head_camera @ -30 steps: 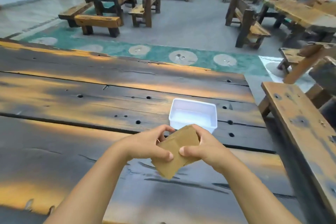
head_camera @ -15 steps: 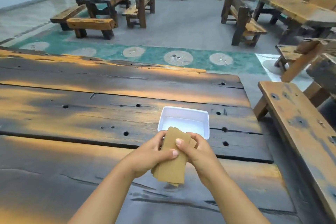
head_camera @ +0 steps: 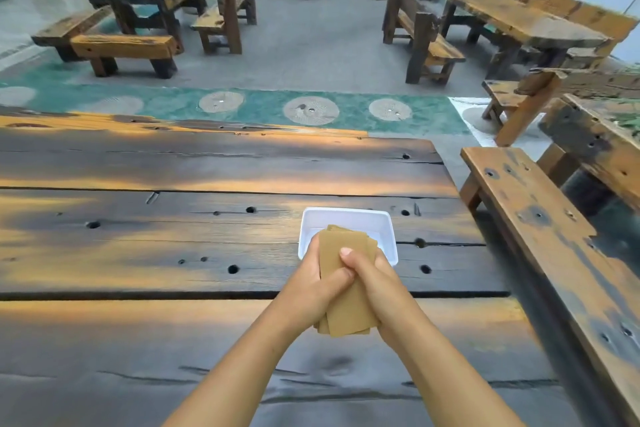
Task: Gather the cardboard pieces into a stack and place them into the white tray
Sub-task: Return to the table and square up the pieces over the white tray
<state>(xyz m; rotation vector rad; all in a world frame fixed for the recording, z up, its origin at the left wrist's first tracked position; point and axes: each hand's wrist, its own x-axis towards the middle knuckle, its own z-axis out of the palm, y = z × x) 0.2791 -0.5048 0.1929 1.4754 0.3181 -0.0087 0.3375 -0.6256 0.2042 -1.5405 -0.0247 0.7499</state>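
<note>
A stack of brown cardboard pieces [head_camera: 346, 314] stands nearly upright between both hands, its lower edges slightly fanned. My left hand [head_camera: 311, 291] grips the stack's left side with the thumb across its face. My right hand [head_camera: 377, 284] holds the right side, thumb pressed on the front near the top. The stack's top edge overlaps the near part of the white tray [head_camera: 348, 217], a shallow rectangular plastic tray lying on the table just beyond my hands. Whether the stack touches the tray cannot be told.
The dark weathered plank table [head_camera: 173, 246] has holes and gaps between boards. A wooden bench [head_camera: 554, 243] runs along its right side. More wooden tables and benches stand across the floor beyond the far edge.
The stack turned from tilted flat to nearly upright and moved forward toward the tray, now overlapping its near edge. Both hands closed in tighter around it.
</note>
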